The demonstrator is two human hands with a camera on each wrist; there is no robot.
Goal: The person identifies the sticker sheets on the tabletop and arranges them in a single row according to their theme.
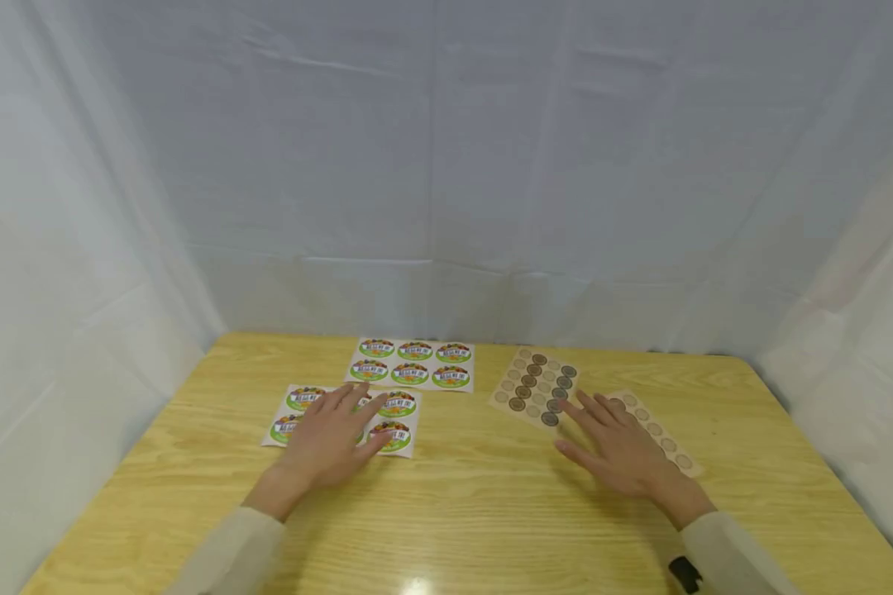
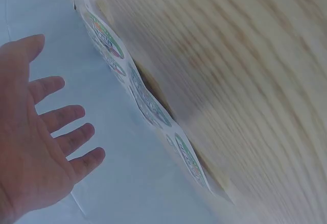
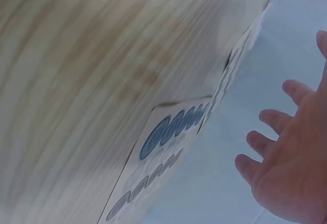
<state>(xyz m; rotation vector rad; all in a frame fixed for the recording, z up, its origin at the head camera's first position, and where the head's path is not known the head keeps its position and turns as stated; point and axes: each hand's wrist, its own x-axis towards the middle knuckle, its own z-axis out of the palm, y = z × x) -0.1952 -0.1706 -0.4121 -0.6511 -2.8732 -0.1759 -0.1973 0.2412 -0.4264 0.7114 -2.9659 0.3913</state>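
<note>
My left hand [image 1: 331, 438], fingers spread, hovers over the near-left sheet of oval fruit stickers [image 1: 402, 421] and hides its middle. In the left wrist view the same hand [image 2: 41, 132] stands apart from the sticker sheet [image 2: 145, 99], holding nothing. My right hand [image 1: 625, 450], also spread, covers part of a tan sheet of round pale stickers [image 1: 655, 430] at the right. Its fingertips overlap the edge of another tan sheet [image 1: 532, 384] with rows of dark and pale round stickers. The right wrist view has the hand [image 3: 291, 157] raised off the table with nothing in it.
Behind the left hand lies a second sheet of fruit stickers [image 1: 409, 364] near the table's back edge. The wooden table [image 1: 446, 512] is enclosed by white cloth [image 1: 432, 165] at the back and sides. A dark object [image 1: 685, 573] sits at the right sleeve.
</note>
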